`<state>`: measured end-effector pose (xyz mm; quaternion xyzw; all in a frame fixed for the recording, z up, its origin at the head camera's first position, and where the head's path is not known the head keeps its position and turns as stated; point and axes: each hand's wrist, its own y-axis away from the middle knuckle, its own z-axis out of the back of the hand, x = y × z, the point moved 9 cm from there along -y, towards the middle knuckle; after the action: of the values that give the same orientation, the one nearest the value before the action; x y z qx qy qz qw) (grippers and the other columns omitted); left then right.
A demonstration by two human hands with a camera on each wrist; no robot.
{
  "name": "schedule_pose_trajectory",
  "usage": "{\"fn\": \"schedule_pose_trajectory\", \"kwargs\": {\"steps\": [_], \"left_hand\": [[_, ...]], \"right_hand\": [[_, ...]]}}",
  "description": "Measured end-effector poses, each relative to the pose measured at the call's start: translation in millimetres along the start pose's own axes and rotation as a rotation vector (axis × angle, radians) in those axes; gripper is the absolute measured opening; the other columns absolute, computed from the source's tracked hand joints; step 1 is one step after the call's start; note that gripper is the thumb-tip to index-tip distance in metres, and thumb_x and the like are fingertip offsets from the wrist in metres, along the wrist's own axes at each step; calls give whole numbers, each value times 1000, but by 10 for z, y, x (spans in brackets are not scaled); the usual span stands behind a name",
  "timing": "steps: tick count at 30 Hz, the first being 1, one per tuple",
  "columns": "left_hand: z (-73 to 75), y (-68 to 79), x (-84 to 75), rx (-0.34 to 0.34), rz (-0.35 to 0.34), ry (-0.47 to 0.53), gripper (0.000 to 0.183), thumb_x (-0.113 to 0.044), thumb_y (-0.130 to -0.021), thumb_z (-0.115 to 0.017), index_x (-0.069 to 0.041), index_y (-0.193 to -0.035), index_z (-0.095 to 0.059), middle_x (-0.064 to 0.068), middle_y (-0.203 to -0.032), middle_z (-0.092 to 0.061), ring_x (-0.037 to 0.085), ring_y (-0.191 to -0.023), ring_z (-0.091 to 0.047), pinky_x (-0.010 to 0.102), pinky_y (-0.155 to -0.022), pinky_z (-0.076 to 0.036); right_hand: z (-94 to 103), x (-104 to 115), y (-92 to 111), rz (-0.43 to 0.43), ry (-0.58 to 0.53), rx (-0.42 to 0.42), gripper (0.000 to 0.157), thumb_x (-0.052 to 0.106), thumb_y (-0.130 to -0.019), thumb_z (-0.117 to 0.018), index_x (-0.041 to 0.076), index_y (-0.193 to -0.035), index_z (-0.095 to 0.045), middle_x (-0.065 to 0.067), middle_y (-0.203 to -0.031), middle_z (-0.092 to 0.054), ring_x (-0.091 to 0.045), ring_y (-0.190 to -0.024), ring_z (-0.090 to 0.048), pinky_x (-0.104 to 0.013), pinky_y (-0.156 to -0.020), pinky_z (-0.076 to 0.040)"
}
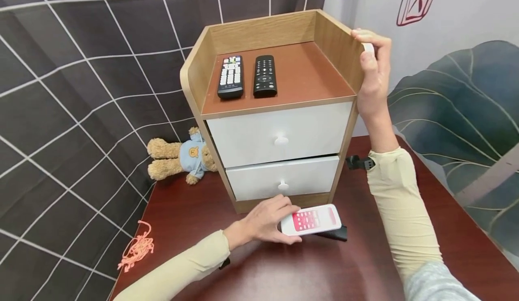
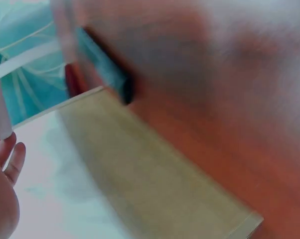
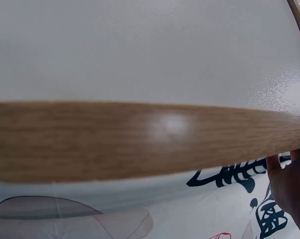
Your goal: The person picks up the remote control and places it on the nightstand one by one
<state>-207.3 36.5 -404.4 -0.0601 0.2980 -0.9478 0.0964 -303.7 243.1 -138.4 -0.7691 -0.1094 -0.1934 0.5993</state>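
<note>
My left hand (image 1: 269, 220) holds a white remote control (image 1: 328, 220) with a pink button area, in front of the small cabinet's base. In the left wrist view, part of that white remote (image 2: 0, 109) shows at the left edge beside the fingers. A black remote control (image 1: 338, 234) lies on the table, partly hidden beneath the white one. High on the cabinet (image 1: 348, 125), my right hand (image 1: 375, 75) grips the right side panel. A small white patch shows between its fingers; what it is, I cannot tell. Two more black remotes (image 1: 231, 78) (image 1: 265, 76) lie on the cabinet's brown top.
Two white drawers (image 1: 243, 136) (image 1: 251, 181) with knobs form the cabinet front. A teddy bear (image 1: 188, 154) in a blue top lies left of it. Pink string (image 1: 138, 249) sits by the left edge of the dark red table (image 1: 292, 274). A dark grid-patterned curtain (image 1: 101, 98) hangs behind.
</note>
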Motion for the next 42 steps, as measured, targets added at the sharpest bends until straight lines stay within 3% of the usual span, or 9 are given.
{"fn": "schedule_pose_trajectory", "kwargs": {"steps": [4,12,20,31,37,42], "left_hand": [[333,-153,25,-73,-17,-18,68,-55,-66,-85,-6,-110,-68,-1,-93,-59,8,-81,-51,13,-66,-42],[955,-481,42,-175,-22,-57,65,-51,-64,-85,-4,-106,-68,0,-87,-59,10,-76,-50,17,-62,-40],[1399,-839,60,-228,58,-122,63,-51,-69,-82,-4,-110,-69,0,-88,-57,11,-79,-49,19,-63,-41],[2014,-1240,149,-352,108,-270,62,-48,-72,-82,0,-109,-66,8,-91,-62,19,-80,-55,27,-68,-47],[2176,-1477,318,-291,198,-393,60,-51,-80,-75,-1,-112,-66,10,-92,-60,23,-81,-53,29,-68,-45],[2198,-1655,521,-154,397,-430,59,-55,-82,-69,-3,-112,-65,9,-98,-60,22,-85,-53,30,-70,-47]], "right_hand": [[15,-19,-5,0,1,-3,28,12,-91,-39,10,-111,-57,-3,-123,-59,-26,-128,-46,-30,-110,-32],[-9,19,13,-2,9,-7,28,13,-90,-39,10,-112,-57,-2,-123,-59,-25,-127,-46,-30,-108,-32],[9,32,16,-13,5,-8,28,13,-90,-40,10,-112,-56,-2,-123,-59,-24,-127,-46,-28,-108,-31],[4,-18,0,-4,-4,14,28,12,-90,-40,10,-113,-57,-2,-124,-59,-24,-128,-45,-30,-109,-31],[-10,42,18,1,15,22,28,13,-91,-40,10,-114,-55,-2,-125,-58,-24,-130,-44,-29,-111,-30],[-46,108,26,5,11,15,27,13,-91,-40,10,-113,-56,-2,-123,-58,-25,-129,-45,-29,-111,-31]]}}
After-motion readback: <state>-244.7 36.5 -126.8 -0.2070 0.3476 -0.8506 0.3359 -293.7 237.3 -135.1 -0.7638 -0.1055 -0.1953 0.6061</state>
